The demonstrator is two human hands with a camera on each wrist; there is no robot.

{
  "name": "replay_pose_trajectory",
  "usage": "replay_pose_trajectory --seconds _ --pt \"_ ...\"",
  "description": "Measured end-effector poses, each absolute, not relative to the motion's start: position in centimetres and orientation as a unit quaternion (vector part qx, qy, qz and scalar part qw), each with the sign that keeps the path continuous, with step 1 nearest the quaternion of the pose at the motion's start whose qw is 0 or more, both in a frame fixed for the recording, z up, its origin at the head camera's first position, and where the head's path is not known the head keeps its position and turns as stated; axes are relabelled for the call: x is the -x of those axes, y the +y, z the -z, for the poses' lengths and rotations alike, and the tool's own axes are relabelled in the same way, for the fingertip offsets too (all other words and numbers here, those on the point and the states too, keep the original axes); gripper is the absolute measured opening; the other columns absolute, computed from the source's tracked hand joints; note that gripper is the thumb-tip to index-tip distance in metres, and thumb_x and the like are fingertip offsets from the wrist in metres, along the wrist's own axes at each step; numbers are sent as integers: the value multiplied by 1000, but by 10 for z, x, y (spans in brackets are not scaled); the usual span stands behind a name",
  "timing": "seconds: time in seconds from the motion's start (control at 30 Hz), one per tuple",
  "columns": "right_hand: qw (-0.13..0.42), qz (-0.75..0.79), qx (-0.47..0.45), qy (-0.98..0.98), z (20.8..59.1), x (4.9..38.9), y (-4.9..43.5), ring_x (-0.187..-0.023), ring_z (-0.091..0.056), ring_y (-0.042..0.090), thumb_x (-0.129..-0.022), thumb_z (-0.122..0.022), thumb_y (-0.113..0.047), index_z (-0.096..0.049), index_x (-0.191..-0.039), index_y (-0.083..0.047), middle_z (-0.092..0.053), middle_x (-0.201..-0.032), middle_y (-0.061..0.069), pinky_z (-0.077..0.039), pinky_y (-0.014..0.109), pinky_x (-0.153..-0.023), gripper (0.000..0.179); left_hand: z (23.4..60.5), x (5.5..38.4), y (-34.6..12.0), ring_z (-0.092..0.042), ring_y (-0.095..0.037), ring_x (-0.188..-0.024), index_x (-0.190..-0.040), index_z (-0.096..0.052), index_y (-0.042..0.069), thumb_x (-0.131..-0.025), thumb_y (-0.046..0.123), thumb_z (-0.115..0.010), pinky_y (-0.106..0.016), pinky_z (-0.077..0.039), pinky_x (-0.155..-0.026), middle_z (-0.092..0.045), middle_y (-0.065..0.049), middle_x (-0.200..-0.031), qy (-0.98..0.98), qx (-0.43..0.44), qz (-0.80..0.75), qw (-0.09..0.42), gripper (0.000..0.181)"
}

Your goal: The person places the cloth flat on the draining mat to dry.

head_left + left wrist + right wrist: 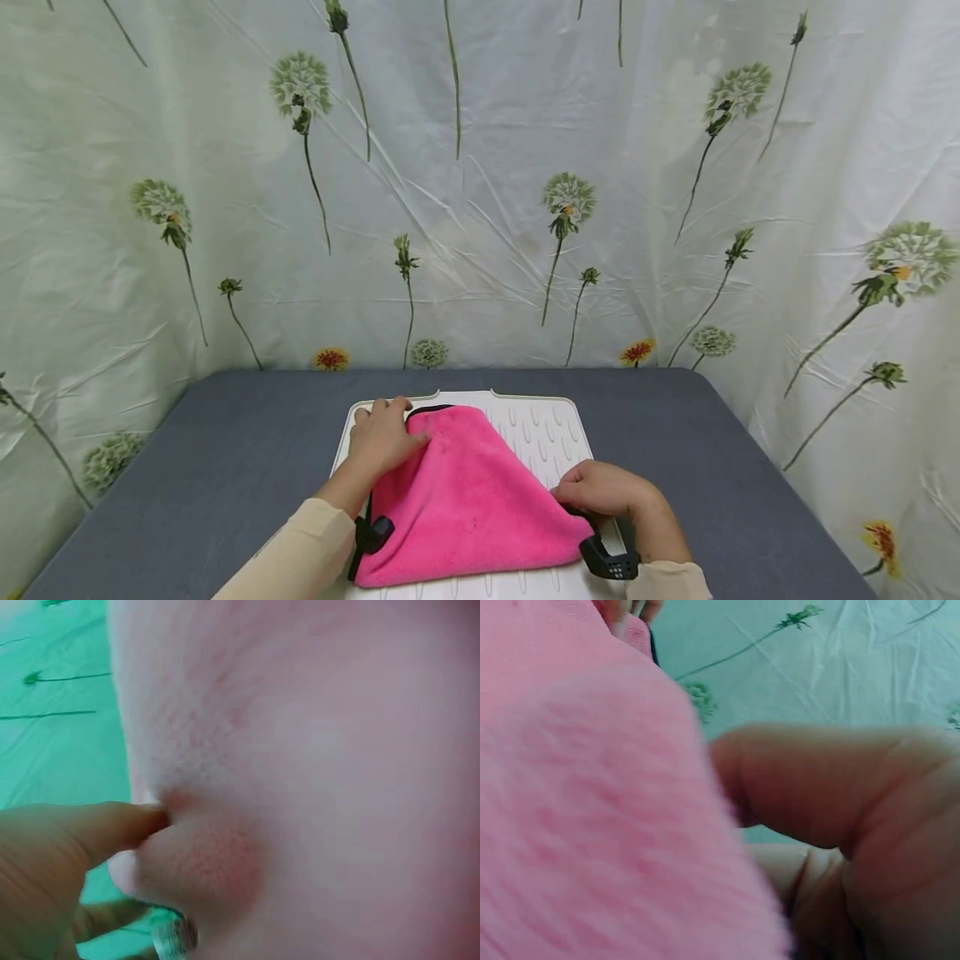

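Observation:
A bright pink plush cloth (472, 500) with black edging is spread at a slant, its near edge running across the white board below. At its upper left corner my left hand (386, 437) pinches the fabric. The left wrist view shows that thumb (112, 829) pressed into the pink pile, other fingers behind it, and a small white label (174, 937) by the edge. My right hand (603, 490) pinches the cloth near its right corner. In the right wrist view, the thumb and fingers (795, 780) meet the cloth's edge, and part of the fabric hides the fingertips.
Under the cloth lies a white board (551, 429) with raised drop-shaped ridges and a rim. It rests on a dark grey table (247, 450). Behind and beside the table hangs a pale curtain (480, 208) printed with dandelions. Black wrist cameras (611, 562) are strapped on both wrists.

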State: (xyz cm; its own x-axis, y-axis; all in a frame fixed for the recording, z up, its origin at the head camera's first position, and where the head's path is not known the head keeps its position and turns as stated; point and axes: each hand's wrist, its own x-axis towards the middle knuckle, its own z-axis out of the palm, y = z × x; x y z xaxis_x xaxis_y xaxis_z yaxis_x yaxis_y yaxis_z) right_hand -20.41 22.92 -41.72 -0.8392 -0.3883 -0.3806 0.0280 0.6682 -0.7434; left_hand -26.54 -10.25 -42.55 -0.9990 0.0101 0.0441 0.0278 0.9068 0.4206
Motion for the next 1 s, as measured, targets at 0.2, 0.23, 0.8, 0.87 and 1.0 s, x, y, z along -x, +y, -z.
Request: replay_pose_trajectory --seconds 0.2,0.23,0.8,0.87,1.0 --pt "226 410 102 878 425 209 215 -57 -42 7 -90 -62 -26 -63 -66 -15 -46 -56 -9 -32 24 -52 26 424 228 -129 -50 -49 -113 -130 -62 3 -78 41 -84 -60 -45 -91 -59 -25 -123 -972 -5 237 0 68" --pt "223 414 101 877 426 209 214 -59 -45 7 -91 -61 -26 -66 -71 -14 -48 -58 -9 -34 24 -54 24 424 223 -132 -52 -48 -110 -129 -62 2 -77 41 -85 -59 -47 -89 -60 -24 -121 -971 -6 240 -4 69" --pt "235 453 100 854 432 209 200 -79 -56 15 -98 -54 -17 -69 -98 -8 -63 -84 0 -43 29 -69 18 427 134 -162 -53 -10 -64 -127 -62 10 -81 38 -84 -28 -43 -60 -63 7 -74 -941 -12 330 -76 58" --pt "238 460 98 849 433 209 199 -75 -57 14 -99 -53 -17 -68 -99 -7 -62 -84 0 -44 29 -67 18 426 127 -161 -53 -8 -65 -130 -61 11 -83 38 -82 -26 -42 -60 -63 7 -78 -933 -2 349 -84 58" --pt "254 475 96 837 432 208 197 -71 -56 14 -101 -50 -17 -67 -102 -7 -61 -84 0 -44 28 -65 20 424 117 -158 -54 -3 -67 -134 -58 14 -84 41 -82 -24 -42 -61 -62 7 -86 -924 27 372 -80 61"
